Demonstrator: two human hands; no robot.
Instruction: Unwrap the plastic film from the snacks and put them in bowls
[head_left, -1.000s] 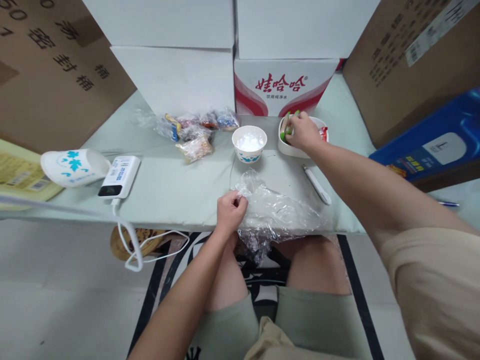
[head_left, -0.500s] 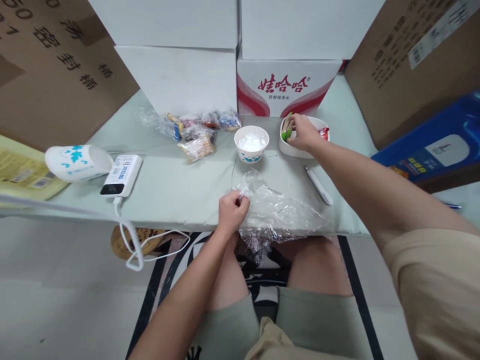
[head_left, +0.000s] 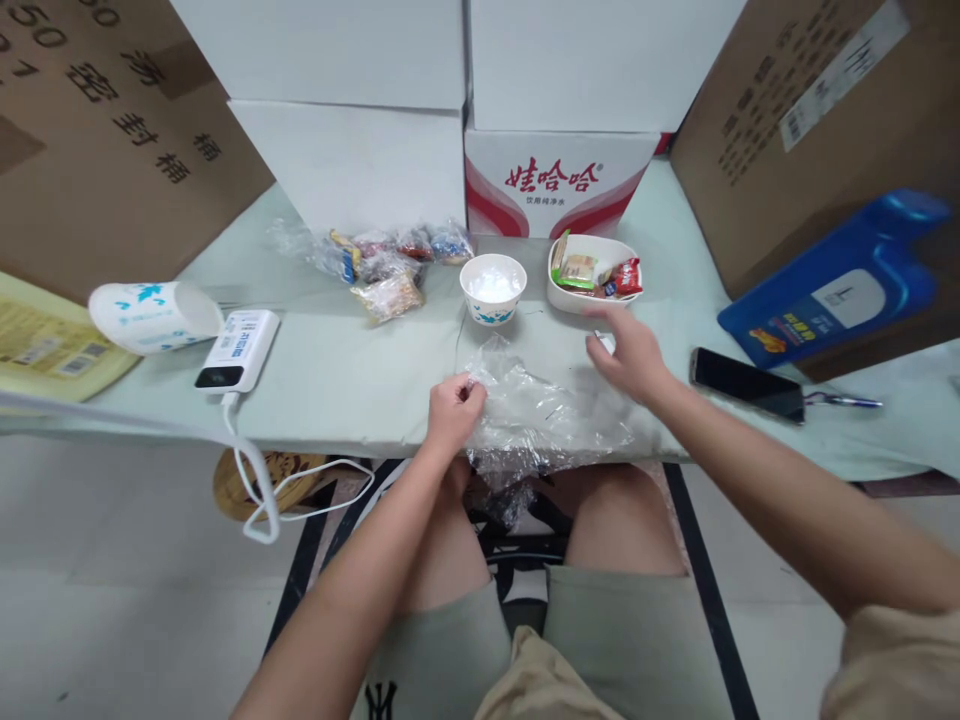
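My left hand (head_left: 454, 412) is closed at the near edge of the table, its fingers pinching a corner of a clear plastic bag (head_left: 551, 415). The crinkled bag spreads to the right and droops over the edge. Above the table, my right hand (head_left: 631, 352) holds nothing, thumb and index finger apart. It covers most of a slim white tool (head_left: 606, 342), whose end shows between the fingers. Beyond that hand, a white tray (head_left: 574, 303) contains small snack packets, among them a red packet (head_left: 627, 276) and a green-and-tan packet (head_left: 579, 270). Left of it stands a paper cup (head_left: 493, 296) with clear plastic inside.
Small wrapped snacks (head_left: 390, 272) lie at the back left. A tipped paper cup (head_left: 154, 318) and a power bank (head_left: 244, 348) with a white cable are further left. Rightward are a phone (head_left: 746, 385) and a blue bottle (head_left: 832, 285). White boxes (head_left: 562, 185) stand behind.
My right hand has left the tray and come nearer, over the white tool; the green-and-tan packet lies in the tray. My left hand still pinches the bag. The view has shifted slightly right.
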